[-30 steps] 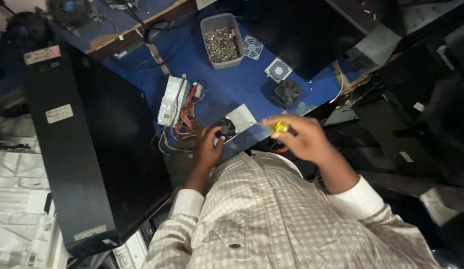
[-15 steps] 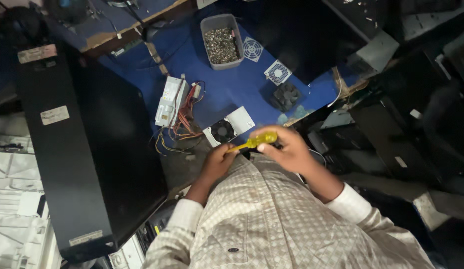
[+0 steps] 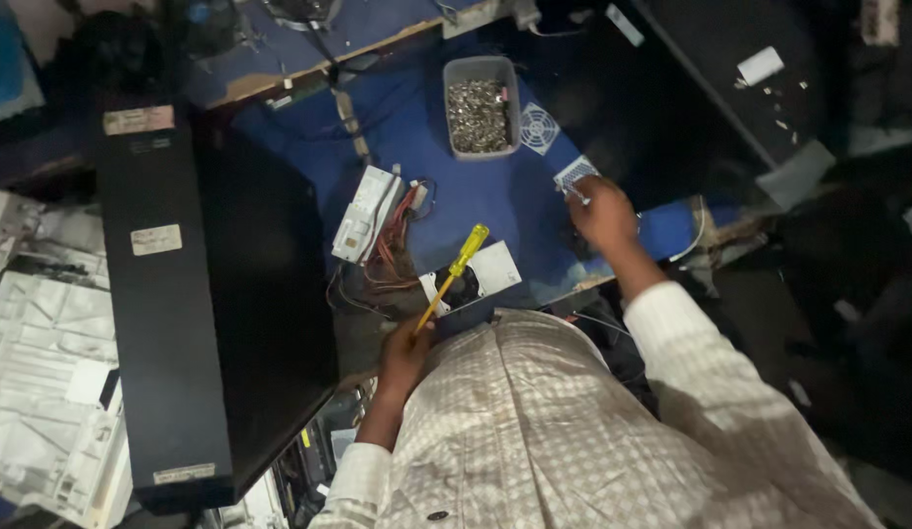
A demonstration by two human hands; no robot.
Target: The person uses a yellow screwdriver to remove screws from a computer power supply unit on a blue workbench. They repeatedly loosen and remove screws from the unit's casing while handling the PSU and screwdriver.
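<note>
The left hand (image 3: 405, 355) is closed around the metal shaft of a yellow-handled screwdriver (image 3: 454, 276); its fingers are largely hidden behind the hand and the shirt. The screwdriver points up and to the right, handle end over a small fan (image 3: 473, 277) with a pale frame at the near edge of the blue desk (image 3: 456, 196). The right hand (image 3: 603, 211) rests on a second small fan (image 3: 576, 174) farther right; whether its fingers grip or only touch cannot be determined. A grey tub of screws (image 3: 480, 116) stands beyond, with a third fan (image 3: 539, 127) just beside it. A white drive unit (image 3: 367, 213) with red wiring lies left of the screwdriver. A black computer case (image 3: 206, 294) stands to the left, partly cut off.
</note>
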